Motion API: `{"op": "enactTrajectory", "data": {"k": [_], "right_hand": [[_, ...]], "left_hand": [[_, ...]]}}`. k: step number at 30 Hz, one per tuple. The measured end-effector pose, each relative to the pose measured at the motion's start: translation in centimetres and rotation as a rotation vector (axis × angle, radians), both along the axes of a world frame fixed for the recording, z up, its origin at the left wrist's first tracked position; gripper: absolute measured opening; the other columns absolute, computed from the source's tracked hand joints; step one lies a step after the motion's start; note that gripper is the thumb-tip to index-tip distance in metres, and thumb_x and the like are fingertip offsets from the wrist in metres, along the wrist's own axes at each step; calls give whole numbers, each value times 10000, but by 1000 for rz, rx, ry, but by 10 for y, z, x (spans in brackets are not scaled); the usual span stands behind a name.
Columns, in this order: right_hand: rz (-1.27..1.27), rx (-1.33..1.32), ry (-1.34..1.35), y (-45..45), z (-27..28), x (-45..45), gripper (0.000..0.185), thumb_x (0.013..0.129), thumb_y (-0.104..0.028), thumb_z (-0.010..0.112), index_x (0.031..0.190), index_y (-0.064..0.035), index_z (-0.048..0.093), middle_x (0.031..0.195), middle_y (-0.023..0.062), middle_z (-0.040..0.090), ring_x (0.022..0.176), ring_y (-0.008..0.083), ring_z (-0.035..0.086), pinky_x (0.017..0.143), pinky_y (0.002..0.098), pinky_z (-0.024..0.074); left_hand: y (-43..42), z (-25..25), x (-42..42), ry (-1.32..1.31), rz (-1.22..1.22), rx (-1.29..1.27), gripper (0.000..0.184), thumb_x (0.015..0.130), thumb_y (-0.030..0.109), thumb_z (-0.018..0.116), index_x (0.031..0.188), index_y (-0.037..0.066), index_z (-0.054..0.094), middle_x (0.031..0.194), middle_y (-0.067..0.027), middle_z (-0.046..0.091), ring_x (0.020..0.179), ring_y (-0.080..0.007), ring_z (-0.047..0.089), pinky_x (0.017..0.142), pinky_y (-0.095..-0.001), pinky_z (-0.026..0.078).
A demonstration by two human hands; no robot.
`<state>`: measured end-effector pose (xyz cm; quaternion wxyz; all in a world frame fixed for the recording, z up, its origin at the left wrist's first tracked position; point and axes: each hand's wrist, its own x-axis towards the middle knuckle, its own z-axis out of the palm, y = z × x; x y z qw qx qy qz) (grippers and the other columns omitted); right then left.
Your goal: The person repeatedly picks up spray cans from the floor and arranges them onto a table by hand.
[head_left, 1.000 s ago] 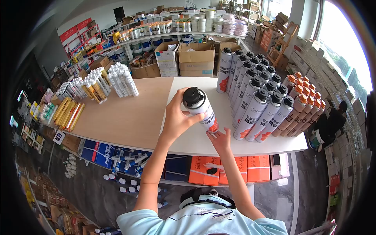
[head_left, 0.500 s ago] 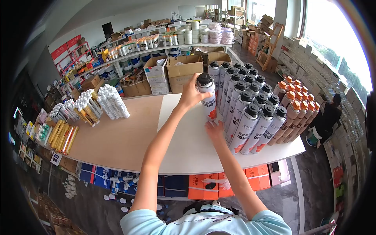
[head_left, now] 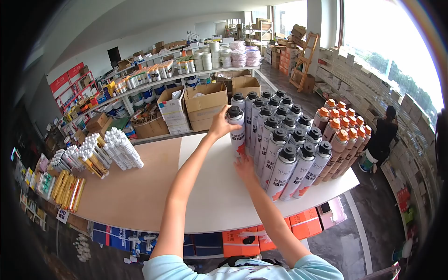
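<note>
My left hand (head_left: 219, 125) is wrapped round the upper part of a white spray foam can (head_left: 237, 136) with a black cap. The can is upright at the left rear edge of a block of matching foam cans (head_left: 281, 170), close beside them. Low by its base is my right hand (head_left: 244, 167), fingers stretched toward the can and the neighbouring row. Whether those fingertips touch the can is hard to make out. To the right of the white cans stand brown cans (head_left: 337, 144) with orange caps, in tight rows.
White tubes (head_left: 122, 149) and gold tubes (head_left: 69, 189) occupy the left end of the table (head_left: 200, 186). Open cardboard boxes (head_left: 205, 105) stand behind it, before a stocked shelf. Orange boxes (head_left: 240, 242) are stored below. A person in dark clothing (head_left: 383, 133) is at the right-hand shelving.
The view has shifted, so the table sits lower in the frame. The held can is now closer to the rear-left cans, with my left hand still round it. My right hand stays near its base.
</note>
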<state>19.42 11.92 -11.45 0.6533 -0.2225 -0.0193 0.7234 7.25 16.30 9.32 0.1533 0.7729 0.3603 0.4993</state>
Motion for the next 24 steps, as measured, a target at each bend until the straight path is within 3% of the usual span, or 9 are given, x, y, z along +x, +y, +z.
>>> {"op": "enactTrajectory", "data": {"k": [3, 5, 9, 11, 16, 20, 24], "right_hand": [[1, -12, 13, 11, -6, 2, 347, 990, -348, 389, 1232, -129, 507, 1375, -55, 482, 1383, 259, 345, 1138, 538, 184], [6, 56, -40, 16, -3, 3, 256, 950, -300, 484, 1149, -140, 510, 1288, -70, 516, 1331, 229, 384, 1145, 549, 173], [-5, 45, -12, 23, -5, 0, 246, 885, -224, 573, 1109, -145, 511, 1200, -68, 530, 1263, 217, 417, 1150, 565, 167], [-41, 37, 9, 27, -9, -1, 258, 827, -148, 600, 1068, -134, 507, 1162, -48, 527, 1212, 213, 434, 1159, 579, 156], [-37, -54, 39, 30, -11, -1, 278, 803, -62, 533, 1078, -92, 505, 1223, -5, 513, 1327, 238, 378, 1166, 592, 142], [-7, -36, 41, 30, -16, 0, 363, 773, 8, 480, 1128, -61, 511, 1308, 22, 496, 1424, 254, 295, 1173, 585, 149], [28, 40, -39, 29, -13, 12, 421, 752, 25, 472, 1162, -57, 520, 1324, 26, 499, 1391, 244, 333, 1172, 559, 176]], "left_hand": [[10, -2, 2, 45, -1, -7, 740, 578, 238, 943, 1198, 88, 568, 1075, -55, 713, 965, -155, 682, 855, -319, 533], [12, -2, 6, 61, 7, -44, 728, 563, 195, 923, 1188, 91, 564, 1075, -89, 714, 982, -202, 691, 890, -350, 539], [30, -5, 6, 51, -3, -75, 756, 554, 202, 928, 1210, 100, 567, 1079, -87, 714, 981, -199, 691, 881, -348, 542], [35, -3, 5, 57, -38, -105, 730, 569, 208, 940, 1192, 87, 581, 1058, -54, 724, 954, -143, 688, 852, -316, 538], [57, -7, 5, 59, -157, -170, 844, 581, 236, 935, 1301, 130, 508, 1180, -101, 685, 1066, -202, 657, 918, -348, 524], [63, -11, 10, 42, -105, -223, 926, 582, 250, 939, 1366, 158, 455, 1219, -125, 657, 1104, -234, 635, 935, -369, 516], [68, -14, 16, 95, -70, -178, 992, 596, 264, 932, 1434, 176, 408, 1230, -148, 618, 1101, -262, 619, 934, -387, 514]]}}
